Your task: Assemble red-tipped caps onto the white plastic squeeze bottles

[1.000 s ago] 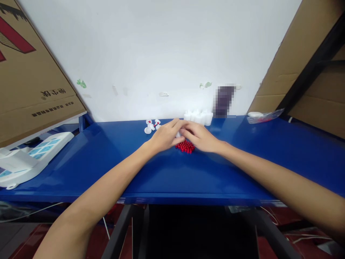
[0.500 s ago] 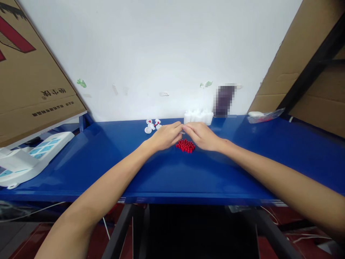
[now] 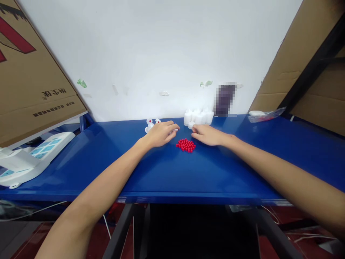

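Note:
A pile of several small red beads (image 3: 185, 145) lies on the blue table (image 3: 172, 172). My left hand (image 3: 161, 133) rests just left of the pile, fingers curled around a small white piece that barely shows at its fingertips. My right hand (image 3: 207, 134) lies right of the pile, fingers curled, next to a white cap (image 3: 191, 125) on the table. Behind the hands stands a cluster of several white bottles (image 3: 198, 117). Small white parts with red centres (image 3: 151, 124) lie behind my left hand.
A white device with blue panels (image 3: 29, 158) sits at the table's left end under a tilted cardboard box (image 3: 29, 75). A clear plastic bag (image 3: 262, 116) lies at the back right beside more cardboard (image 3: 309, 64). A white wall rises behind the table.
My hands, joined above the beads a second ago, have moved apart: the left drew left with a small white piece, the right moved right toward the bottles.

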The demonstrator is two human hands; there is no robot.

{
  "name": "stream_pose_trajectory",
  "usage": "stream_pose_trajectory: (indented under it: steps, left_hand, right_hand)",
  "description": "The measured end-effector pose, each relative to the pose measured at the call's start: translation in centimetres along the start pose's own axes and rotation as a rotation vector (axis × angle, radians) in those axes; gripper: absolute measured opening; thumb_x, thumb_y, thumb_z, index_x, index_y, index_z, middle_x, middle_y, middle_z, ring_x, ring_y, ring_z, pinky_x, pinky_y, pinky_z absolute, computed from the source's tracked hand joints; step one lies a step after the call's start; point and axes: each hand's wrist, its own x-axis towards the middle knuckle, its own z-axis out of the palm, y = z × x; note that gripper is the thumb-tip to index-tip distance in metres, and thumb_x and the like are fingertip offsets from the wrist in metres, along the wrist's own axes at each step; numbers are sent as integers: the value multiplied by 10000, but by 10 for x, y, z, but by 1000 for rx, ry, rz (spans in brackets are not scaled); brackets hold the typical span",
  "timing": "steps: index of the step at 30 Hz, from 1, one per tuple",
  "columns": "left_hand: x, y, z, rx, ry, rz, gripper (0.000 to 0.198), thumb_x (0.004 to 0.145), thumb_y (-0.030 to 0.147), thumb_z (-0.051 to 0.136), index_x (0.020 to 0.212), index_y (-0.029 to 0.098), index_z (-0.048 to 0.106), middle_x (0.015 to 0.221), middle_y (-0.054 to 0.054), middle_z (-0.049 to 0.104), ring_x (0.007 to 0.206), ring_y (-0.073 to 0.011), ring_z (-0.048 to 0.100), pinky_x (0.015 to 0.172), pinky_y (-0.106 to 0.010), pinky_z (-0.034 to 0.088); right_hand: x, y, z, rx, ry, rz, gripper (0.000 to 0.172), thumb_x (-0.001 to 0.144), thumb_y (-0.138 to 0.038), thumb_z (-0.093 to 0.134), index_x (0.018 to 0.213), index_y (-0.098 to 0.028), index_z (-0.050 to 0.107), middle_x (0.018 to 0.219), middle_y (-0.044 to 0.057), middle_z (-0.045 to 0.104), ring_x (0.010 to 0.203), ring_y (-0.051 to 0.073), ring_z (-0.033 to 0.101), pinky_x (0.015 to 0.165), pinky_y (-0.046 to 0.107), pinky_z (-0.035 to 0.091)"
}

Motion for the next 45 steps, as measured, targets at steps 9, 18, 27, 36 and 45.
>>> stream_pose_trajectory:
  steps: [9, 18, 27, 36, 45]
  left_hand:
    - [0, 2, -1, -11, -17, -15, 338, 1008, 273, 358, 1158, 190, 649, 1053, -81, 677, 889, -203, 661, 754, -322, 482]
    - [0, 4, 1, 12, -28, 4, 332, 1009, 266, 356, 1161, 199, 644, 1018, -80, 653, 823, -183, 639, 701, -299, 455]
    - [0, 3, 0, 12, -33, -3, 331, 1012, 279, 355, 1150, 197, 645, 1011, -78, 648, 803, -181, 630, 689, -299, 446]
    - [0, 3, 1, 2, -42, -6, 330, 1011, 279, 357, 1144, 192, 646, 1006, -72, 647, 803, -178, 626, 693, -300, 441]
    - [0, 6, 0, -14, -50, 1, 318, 1005, 271, 357, 1081, 182, 653, 951, -65, 643, 791, -178, 619, 702, -302, 438]
  right_hand:
    - [-2, -6, -3, 47, -90, -2, 199, 929, -370, 529, 814, -210, 504, 748, 32, 644, 648, 165, 549, 603, 299, 349]
    - [-2, -7, -6, 131, -95, -42, 172, 923, -286, 498, 809, -193, 587, 778, 46, 670, 697, 177, 577, 640, 301, 390]
    - [-1, -9, -3, 264, -97, -84, 199, 918, -327, 539, 900, -173, 662, 760, 26, 672, 649, 151, 556, 647, 291, 399]
    - [-1, -10, -4, 275, -84, -103, 227, 893, -218, 453, 866, -170, 673, 809, 44, 695, 732, 174, 604, 715, 305, 426]
    - [-1, -11, -6, 361, -18, -71, 219, 834, -206, 466, 878, -166, 677, 760, 29, 651, 687, 164, 561, 674, 300, 401]
